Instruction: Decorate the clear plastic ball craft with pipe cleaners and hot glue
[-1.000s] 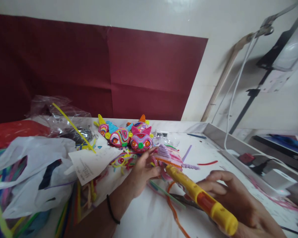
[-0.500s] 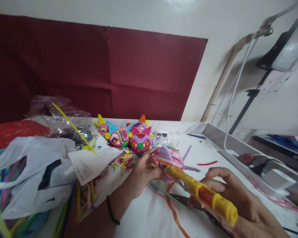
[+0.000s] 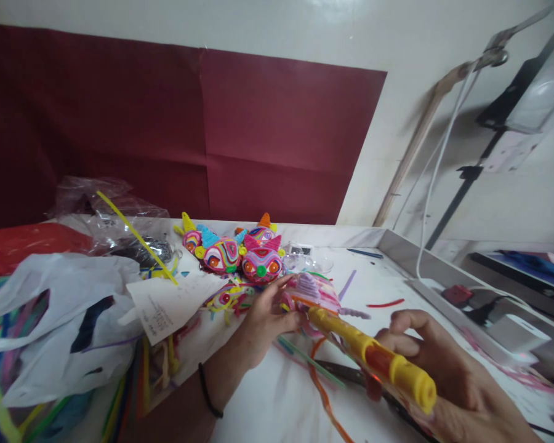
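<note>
- Fingers of the right hand [image 3: 436, 375] are wrapped round the barrel of a yellow and orange glue gun [image 3: 373, 360], its nozzle end pressed up against a pink and purple pipe-cleaner figure [image 3: 313, 292] on the white table [image 3: 277, 400].
- The left hand [image 3: 265, 320], a dark band on its wrist, pinches that figure at its near edge, thumb under and fingers over, holding it just above the table surface beside the gun's tip.
- Just beyond the figure sit finished pipe-cleaner animal faces [image 3: 233, 252] in a cluster, bright coils with pointed ears, close to the left fingertips but not touching them.
- Loose pipe cleaners lie about: an orange strand [image 3: 323, 394] curls under the gun, a red piece [image 3: 385, 303] and a purple one [image 3: 348, 284] lie further out; dark scissors [image 3: 339, 371] rest under the right hand.
- To the left, a paper slip [image 3: 166, 304], a white plastic bag [image 3: 60, 326] and clear wrapping [image 3: 106, 209] crowd the table edge.
- Risk, as judged here: the left fingertips sit very near the nozzle, so a small slip could bring hot glue onto skin; a shaky grip could also smear glue across the coils or drip it onto the strands below.
</note>
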Action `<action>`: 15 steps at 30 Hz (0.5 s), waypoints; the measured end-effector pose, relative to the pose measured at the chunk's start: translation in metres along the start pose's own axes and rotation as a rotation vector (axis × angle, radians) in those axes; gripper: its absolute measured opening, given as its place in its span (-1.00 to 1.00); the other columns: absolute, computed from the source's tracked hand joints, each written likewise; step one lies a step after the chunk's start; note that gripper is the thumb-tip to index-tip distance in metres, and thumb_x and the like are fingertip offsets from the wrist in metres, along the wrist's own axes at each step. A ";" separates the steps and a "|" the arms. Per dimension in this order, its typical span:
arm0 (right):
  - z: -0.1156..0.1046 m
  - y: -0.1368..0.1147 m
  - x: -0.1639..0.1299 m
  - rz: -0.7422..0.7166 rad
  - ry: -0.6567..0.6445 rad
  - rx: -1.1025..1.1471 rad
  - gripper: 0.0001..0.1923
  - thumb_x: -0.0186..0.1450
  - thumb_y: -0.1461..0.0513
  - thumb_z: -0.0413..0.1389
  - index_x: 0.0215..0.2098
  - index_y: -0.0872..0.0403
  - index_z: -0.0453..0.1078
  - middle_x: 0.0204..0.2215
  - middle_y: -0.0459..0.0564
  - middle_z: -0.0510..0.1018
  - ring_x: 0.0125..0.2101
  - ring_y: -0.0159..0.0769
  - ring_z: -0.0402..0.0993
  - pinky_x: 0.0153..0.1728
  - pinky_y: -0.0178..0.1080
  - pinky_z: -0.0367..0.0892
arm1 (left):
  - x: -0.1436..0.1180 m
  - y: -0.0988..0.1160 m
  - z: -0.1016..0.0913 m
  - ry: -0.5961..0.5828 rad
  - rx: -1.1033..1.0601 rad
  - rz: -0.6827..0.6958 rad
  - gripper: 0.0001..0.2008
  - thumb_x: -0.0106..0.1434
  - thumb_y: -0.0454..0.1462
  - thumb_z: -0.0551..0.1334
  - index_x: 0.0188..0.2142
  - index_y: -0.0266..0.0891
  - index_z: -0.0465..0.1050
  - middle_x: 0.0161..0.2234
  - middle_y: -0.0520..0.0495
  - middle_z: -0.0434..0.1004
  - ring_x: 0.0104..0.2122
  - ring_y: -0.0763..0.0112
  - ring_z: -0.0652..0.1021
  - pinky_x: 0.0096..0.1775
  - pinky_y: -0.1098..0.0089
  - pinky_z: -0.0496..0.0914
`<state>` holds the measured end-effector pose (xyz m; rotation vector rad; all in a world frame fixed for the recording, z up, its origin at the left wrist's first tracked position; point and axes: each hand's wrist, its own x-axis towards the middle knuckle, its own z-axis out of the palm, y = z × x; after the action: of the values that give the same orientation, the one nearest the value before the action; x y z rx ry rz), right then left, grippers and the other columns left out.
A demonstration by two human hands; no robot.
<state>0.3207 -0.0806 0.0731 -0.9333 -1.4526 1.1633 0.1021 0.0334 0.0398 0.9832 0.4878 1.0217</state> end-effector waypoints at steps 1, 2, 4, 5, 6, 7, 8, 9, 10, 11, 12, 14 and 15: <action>0.000 0.000 0.000 -0.001 0.014 0.004 -0.54 0.10 -0.06 0.36 -0.13 -0.20 0.31 -0.38 -0.12 0.55 -0.43 -0.22 0.51 -0.42 -0.29 0.36 | 0.000 0.000 0.000 0.004 0.006 -0.001 -0.23 -0.09 -0.23 0.57 0.14 -0.18 0.42 0.01 -0.16 0.56 -0.15 0.26 0.57 -0.23 0.40 0.48; -0.001 0.001 0.000 0.003 0.024 0.011 -0.53 0.09 -0.06 0.37 -0.14 -0.20 0.31 -0.39 -0.11 0.55 -0.44 -0.23 0.50 -0.43 -0.28 0.37 | 0.000 0.000 0.000 0.011 0.011 -0.002 -0.23 -0.09 -0.23 0.56 0.14 -0.18 0.42 0.02 -0.17 0.56 -0.14 0.25 0.57 -0.24 0.40 0.48; -0.002 0.002 0.000 0.030 0.024 0.027 -0.51 0.08 -0.04 0.38 -0.13 -0.20 0.30 -0.38 -0.10 0.55 -0.43 -0.21 0.52 -0.42 -0.28 0.38 | 0.000 0.000 0.001 0.025 0.019 -0.006 -0.22 -0.10 -0.24 0.56 0.14 -0.18 0.42 0.04 -0.18 0.55 -0.10 0.21 0.57 -0.25 0.40 0.48; -0.002 0.003 0.000 0.041 0.013 0.032 -0.51 0.09 -0.03 0.38 -0.11 -0.21 0.29 -0.38 -0.10 0.55 -0.42 -0.19 0.54 -0.43 -0.28 0.38 | 0.000 0.000 0.001 0.033 0.021 -0.008 -0.22 -0.10 -0.25 0.55 0.14 -0.18 0.42 0.04 -0.18 0.55 -0.08 0.18 0.56 -0.24 0.39 0.48; -0.003 0.003 0.000 0.048 -0.006 0.030 -0.50 0.10 -0.02 0.38 -0.10 -0.21 0.27 -0.37 -0.09 0.57 -0.41 -0.18 0.56 -0.43 -0.28 0.37 | 0.000 0.000 0.001 0.042 0.022 -0.008 -0.22 -0.11 -0.26 0.55 0.14 -0.19 0.42 0.05 -0.19 0.55 -0.07 0.16 0.56 -0.24 0.38 0.48; -0.003 0.004 -0.001 0.051 -0.013 0.023 -0.49 0.10 -0.02 0.38 -0.09 -0.22 0.26 -0.36 -0.07 0.58 -0.40 -0.16 0.57 -0.43 -0.28 0.37 | 0.000 0.001 0.002 0.050 0.023 -0.005 -0.23 -0.11 -0.27 0.54 0.14 -0.18 0.42 0.06 -0.19 0.55 -0.06 0.14 0.56 -0.23 0.37 0.48; -0.004 0.004 -0.001 0.052 -0.007 0.012 -0.47 0.10 -0.03 0.37 -0.07 -0.22 0.25 -0.36 -0.06 0.60 -0.39 -0.15 0.57 -0.43 -0.28 0.37 | 0.000 0.001 0.002 0.055 0.025 -0.002 -0.24 -0.10 -0.27 0.54 0.13 -0.18 0.42 0.07 -0.19 0.54 -0.03 0.11 0.56 -0.22 0.36 0.48; -0.004 0.004 -0.002 0.051 -0.004 -0.004 -0.46 0.10 -0.05 0.37 -0.07 -0.21 0.24 -0.34 -0.05 0.61 -0.37 -0.13 0.57 -0.40 -0.26 0.38 | 0.000 0.001 0.003 0.058 0.027 0.005 -0.25 -0.10 -0.28 0.53 0.12 -0.18 0.43 0.09 -0.20 0.53 0.00 0.08 0.55 -0.20 0.35 0.48; -0.003 0.003 -0.003 0.047 0.004 -0.020 -0.45 0.10 -0.08 0.35 -0.06 -0.19 0.24 -0.33 -0.03 0.62 -0.34 -0.12 0.57 -0.37 -0.24 0.39 | 0.000 0.002 0.004 0.064 0.029 0.013 -0.26 -0.10 -0.28 0.53 0.11 -0.17 0.44 0.11 -0.21 0.52 0.04 0.04 0.53 -0.19 0.34 0.48; -0.003 0.003 -0.003 0.043 0.012 -0.034 -0.44 0.10 -0.10 0.34 -0.05 -0.18 0.24 -0.31 -0.01 0.62 -0.32 -0.11 0.57 -0.33 -0.22 0.40 | 0.000 0.003 0.005 0.070 0.032 0.020 -0.27 -0.11 -0.28 0.53 0.10 -0.17 0.45 0.13 -0.21 0.50 0.07 0.01 0.51 -0.18 0.34 0.48; -0.003 0.003 -0.004 0.039 0.010 -0.044 -0.44 0.11 -0.11 0.32 -0.05 -0.17 0.24 -0.29 0.00 0.62 -0.29 -0.10 0.57 -0.30 -0.20 0.40 | -0.001 0.004 0.006 0.077 0.035 0.023 -0.28 -0.11 -0.29 0.53 0.09 -0.17 0.46 0.15 -0.22 0.49 0.10 -0.03 0.49 -0.17 0.34 0.48; -0.002 0.004 -0.006 0.033 -0.001 -0.056 -0.46 0.14 -0.11 0.29 -0.03 -0.16 0.23 -0.25 0.00 0.61 -0.27 -0.10 0.56 -0.27 -0.19 0.40 | -0.002 0.006 0.008 0.087 0.041 0.022 -0.29 -0.11 -0.28 0.52 0.09 -0.18 0.46 0.17 -0.24 0.47 0.13 -0.05 0.47 -0.17 0.34 0.48; -0.001 0.006 -0.006 0.027 0.007 -0.055 -0.47 0.16 -0.10 0.28 -0.02 -0.17 0.22 -0.24 0.00 0.61 -0.27 -0.11 0.56 -0.28 -0.20 0.40 | -0.003 0.007 0.008 0.090 0.043 0.016 -0.29 -0.10 -0.28 0.52 0.09 -0.18 0.45 0.17 -0.24 0.46 0.13 -0.05 0.47 -0.17 0.33 0.48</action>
<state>0.3231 -0.0851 0.0661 -0.9966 -1.4763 1.1436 0.1037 0.0283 0.0496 0.9839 0.5794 1.0774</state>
